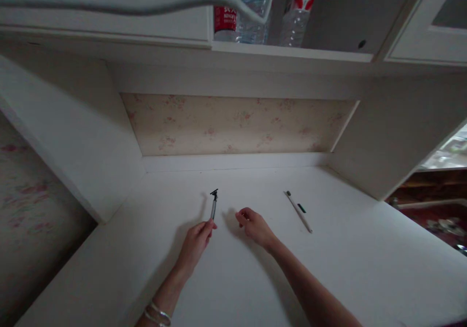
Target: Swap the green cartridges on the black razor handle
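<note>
My left hand (197, 242) is closed round the lower end of a slim razor (213, 204), which stands nearly upright over the white desk (233, 268) with its dark head on top. My right hand (253, 226) hovers just right of the razor, fingers curled loosely inward and nothing seen in them. A white toothbrush (299, 212) with a dark head lies flat on the desk further right, with a small green piece (301, 208) beside it.
The desk sits in a white alcove with side walls and a floral back panel (237, 125). Above, a shelf holds plastic bottles (255, 8) and a red-labelled tube (224, 10). A grey cable (127, 6) runs across the top. Cluttered shelves show at far right.
</note>
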A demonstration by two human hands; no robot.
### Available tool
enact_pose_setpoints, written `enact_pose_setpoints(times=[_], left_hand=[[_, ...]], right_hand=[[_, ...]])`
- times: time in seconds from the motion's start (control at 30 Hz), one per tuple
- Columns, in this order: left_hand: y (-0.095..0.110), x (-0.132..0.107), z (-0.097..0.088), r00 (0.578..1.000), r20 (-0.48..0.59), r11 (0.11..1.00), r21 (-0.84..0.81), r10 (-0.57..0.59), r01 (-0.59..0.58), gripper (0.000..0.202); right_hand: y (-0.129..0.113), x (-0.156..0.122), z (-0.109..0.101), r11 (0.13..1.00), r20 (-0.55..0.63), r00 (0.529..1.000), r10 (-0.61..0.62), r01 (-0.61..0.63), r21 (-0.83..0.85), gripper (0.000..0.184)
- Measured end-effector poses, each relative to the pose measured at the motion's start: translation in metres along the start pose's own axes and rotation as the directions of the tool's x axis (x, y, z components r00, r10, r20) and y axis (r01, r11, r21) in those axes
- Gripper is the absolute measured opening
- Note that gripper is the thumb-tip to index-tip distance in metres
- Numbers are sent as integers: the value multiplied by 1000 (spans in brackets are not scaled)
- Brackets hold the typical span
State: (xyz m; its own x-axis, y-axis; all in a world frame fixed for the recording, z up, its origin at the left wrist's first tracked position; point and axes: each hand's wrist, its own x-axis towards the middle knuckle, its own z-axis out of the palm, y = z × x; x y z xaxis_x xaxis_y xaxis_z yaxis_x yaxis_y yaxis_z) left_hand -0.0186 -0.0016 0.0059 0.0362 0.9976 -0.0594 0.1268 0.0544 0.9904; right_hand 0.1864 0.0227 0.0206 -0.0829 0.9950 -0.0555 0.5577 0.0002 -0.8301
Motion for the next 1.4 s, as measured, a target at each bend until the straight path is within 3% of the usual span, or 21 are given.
enact_pose_setpoints(times=[0.1,0.23,0.33,0.4,0.47,0.53,0.7,0.87,1.07,1.27,1.4], left_hand=[[-3,5,-12,991,-107,977,209,76,-52,60],[-13,14,-30,967,-148,849,517,208,-103,52],[-17,21,-43,949,-165,704,706,267,-76,46],[-16,26,-53,941,-165,586,809,296,-42,42],[-13,30,-63,940,-171,440,898,294,25,41],[-10,32,-73,942,-210,312,942,262,123,43],[-7,27,-92,930,-297,173,949,217,263,46],[-7,21,-101,936,-291,86,956,200,279,45],[-10,15,-107,942,-285,38,958,179,283,43],[-15,11,-119,944,-254,-21,964,213,264,47],[-16,13,-123,941,-279,-15,958,192,287,46]], right_hand=[[23,-5,-35,976,-169,985,31,-67,-207,17],[55,-22,-91,881,-329,940,89,-229,-415,19],[80,-37,-128,783,-367,921,129,-322,-533,22],[97,-45,-146,663,-333,925,180,-365,-654,27],[110,-50,-156,592,-273,932,240,-363,-720,31],[119,-52,-160,592,-210,941,266,-332,-734,30],[113,-41,-154,659,-132,962,241,-262,-705,26],[68,-18,-118,788,-42,988,152,-147,-598,33],[-9,14,-19,909,142,989,29,33,-415,39],[-79,46,86,911,361,932,-25,171,-376,39],[-116,57,133,853,377,923,-82,261,-452,25]])
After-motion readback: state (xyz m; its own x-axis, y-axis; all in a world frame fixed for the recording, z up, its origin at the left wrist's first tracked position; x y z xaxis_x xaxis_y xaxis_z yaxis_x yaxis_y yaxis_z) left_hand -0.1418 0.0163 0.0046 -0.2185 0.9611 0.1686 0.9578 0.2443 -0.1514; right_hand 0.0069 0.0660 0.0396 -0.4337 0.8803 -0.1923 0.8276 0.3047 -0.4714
